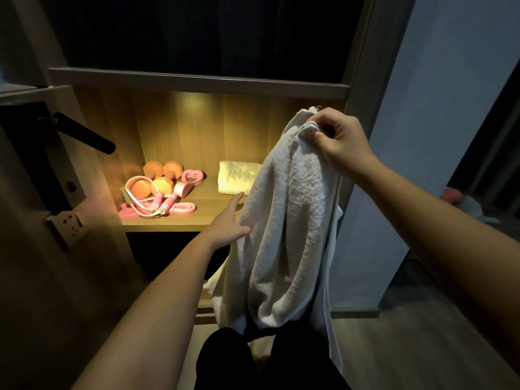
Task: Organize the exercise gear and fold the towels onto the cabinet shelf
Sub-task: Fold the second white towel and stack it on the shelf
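Head view: a long white terry towel (287, 220) hung unfolded in front of the cabinet, filling the middle of the frame and trailing down toward six o'clock, over the person's dark trousers (225, 361). The right hand (337, 139), at about one o'clock, pinched the towel's bunched top edge, thumb and curled fingers clamped on the cloth. The left hand (228, 220), just toward nine o'clock of the hanging towel, lay with fingers straight and apart against the towel's left side, gripping nothing.

On the lit wooden cabinet shelf (168, 225), at ten o'clock from the left hand, a cluster of gear lay together: orange rounded dumbbells (157, 175), a pink-handled skipping rope (157, 201) coiled across them, a pink heart-shaped loop (192, 175) and a flat pink resistance band (183, 208). A folded white towel (236, 177) sat on the same shelf at three o'clock from the gear, partly hidden behind the hanging towel.

At nine o'clock in the frame, a black lever door handle (84, 133) stood out from a dark door.
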### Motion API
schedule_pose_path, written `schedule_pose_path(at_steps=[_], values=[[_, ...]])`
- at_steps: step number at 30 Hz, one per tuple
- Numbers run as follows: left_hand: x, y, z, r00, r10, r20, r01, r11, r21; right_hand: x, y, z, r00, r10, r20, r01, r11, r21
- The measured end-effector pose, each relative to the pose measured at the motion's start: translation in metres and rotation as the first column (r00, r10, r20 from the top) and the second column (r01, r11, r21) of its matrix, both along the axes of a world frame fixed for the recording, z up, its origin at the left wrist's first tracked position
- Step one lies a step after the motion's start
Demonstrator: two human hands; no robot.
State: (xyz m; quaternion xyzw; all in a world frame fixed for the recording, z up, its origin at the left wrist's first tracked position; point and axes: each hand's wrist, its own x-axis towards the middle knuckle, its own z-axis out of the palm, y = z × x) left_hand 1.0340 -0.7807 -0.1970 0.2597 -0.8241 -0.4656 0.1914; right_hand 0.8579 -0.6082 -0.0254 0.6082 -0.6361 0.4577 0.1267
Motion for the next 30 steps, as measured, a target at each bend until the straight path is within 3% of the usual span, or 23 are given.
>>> schedule_pose_path(at_steps=[3, 7, 12, 14, 20, 26, 30], values=[[0.01, -0.001, -0.009, 0.991, -0.077, 0.112, 0.065, 0.992, 0.11, -0.006, 0.001, 0.007, 0.999, -0.014, 0.052, 0.016, 0.999, -0.041], [0.029, 0.001, -0.039, 0.964, -0.083, 0.251, 0.028, 0.976, 0.217, -0.012, -0.001, 0.003, 0.994, -0.065, 0.091, 0.069, 0.996, -0.049], [0.073, 0.014, -0.103, 0.852, 0.042, 0.521, -0.01, 0.998, -0.063, -0.012, -0.005, -0.014, 0.99, -0.095, 0.103, 0.096, 0.995, -0.005], [0.093, 0.013, -0.118, 0.802, 0.069, 0.594, 0.062, 0.978, -0.197, -0.016, -0.006, -0.021, 0.985, -0.123, 0.123, 0.123, 0.992, 0.013], [0.146, 0.006, -0.129, 0.654, 0.165, 0.738, 0.157, 0.925, -0.346, -0.031, -0.01, -0.044, 0.949, -0.21, 0.234, 0.197, 0.977, 0.077], [0.179, 0.004, -0.15, 0.767, 0.231, 0.598, -0.216, 0.971, -0.098, -0.046, -0.01, -0.054, 0.917, -0.27, 0.293, 0.251, 0.963, 0.103], [0.187, 0.003, -0.156, 0.645, 0.455, 0.614, -0.521, 0.85, -0.083, -0.047, -0.014, -0.059, 0.916, -0.266, 0.3, 0.243, 0.963, 0.113]])
